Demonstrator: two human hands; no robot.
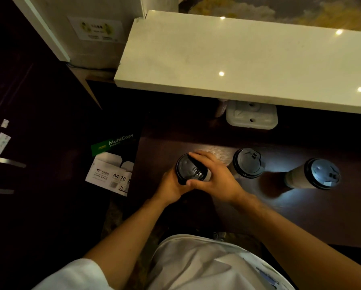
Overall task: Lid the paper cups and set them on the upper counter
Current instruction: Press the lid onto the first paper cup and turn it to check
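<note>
Dark wooden desk (196,147) below me carries the cup (206,176) I grip with my left hand (171,185); my right hand (215,174) fingers press its black lid (189,167). Two lidded cups (246,163) stand right, under the pale upper counter (238,59).

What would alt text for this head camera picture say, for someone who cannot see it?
Seen from above, a person's left hand and right hand grip a paper cup with a black lid over a dark wooden desk. Two more lidded cups stand to the right. The white upper counter behind holds no cups.
</note>
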